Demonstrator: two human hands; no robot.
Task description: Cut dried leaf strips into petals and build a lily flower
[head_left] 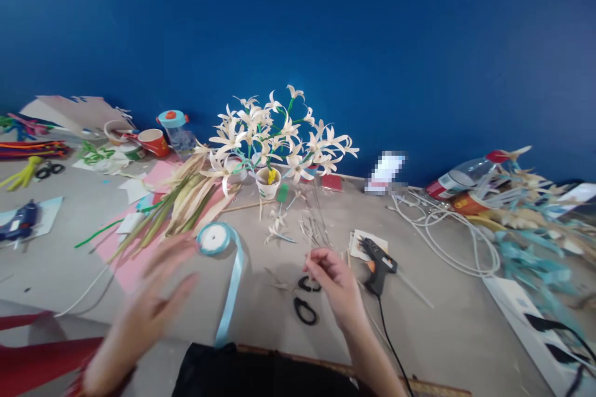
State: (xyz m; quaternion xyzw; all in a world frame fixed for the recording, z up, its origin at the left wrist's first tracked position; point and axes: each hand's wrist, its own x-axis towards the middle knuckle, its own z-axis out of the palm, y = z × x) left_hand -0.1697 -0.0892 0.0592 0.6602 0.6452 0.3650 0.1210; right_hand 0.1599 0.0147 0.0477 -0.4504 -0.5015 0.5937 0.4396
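Observation:
My left hand (156,304) is smeared by motion, fingers apart and nothing in them, over the table left of the light blue ribbon roll (215,239). A loose tail of ribbon runs from the roll to the front edge. With thumb and fingertips pinched together, my right hand (334,282) is above the black-handled scissors (305,310). Whatever it holds is too small and thin to name. Small cream flower pieces (279,234) and thin wires (316,232) lie just beyond it. Behind them, cream husk-like flowers on green stems stand in a paper cup (269,185).
A black glue gun (379,263) lies to the right, its cord reaching the front edge. Dried husks (190,192) cover pink paper at left. A white cable (465,248), plastic bottle (470,173) and power strip (521,316) occupy the right. Another glue gun (21,223) lies far left.

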